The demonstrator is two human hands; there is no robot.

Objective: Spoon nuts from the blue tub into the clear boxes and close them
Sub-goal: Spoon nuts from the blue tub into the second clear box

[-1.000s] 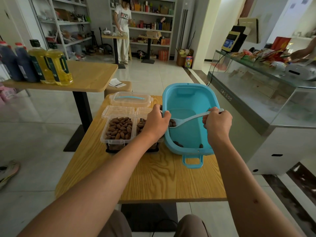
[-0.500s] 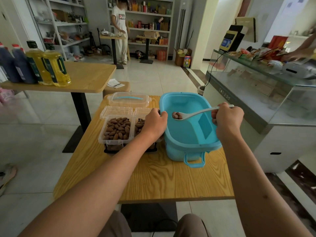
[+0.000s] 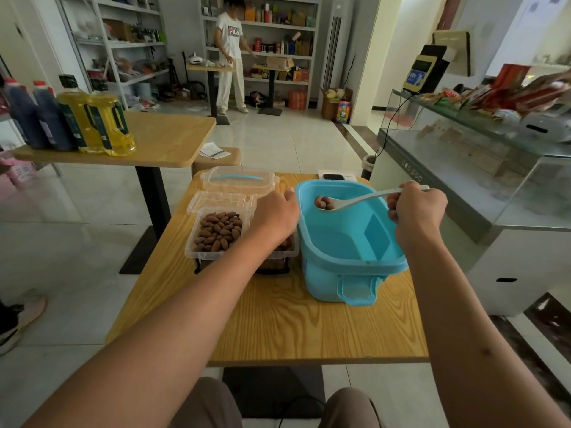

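On the surface [image 3: 278,329], the tub [image 3: 349,242] is set to the right and two open boxes [image 3: 216,233] to the left, side by side. A lidded box [image 3: 239,179] is placed behind them. A phone [image 3: 333,177] is laid behind the tub.

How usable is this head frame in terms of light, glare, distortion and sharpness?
Head view: dim indoor light, bright glare from the upper right washing out the glass counter; wide-angle bend curves shelves and floor at the edges; the spoon, blue tub, nuts and both hands, left and right, are sharp; no motion blur.
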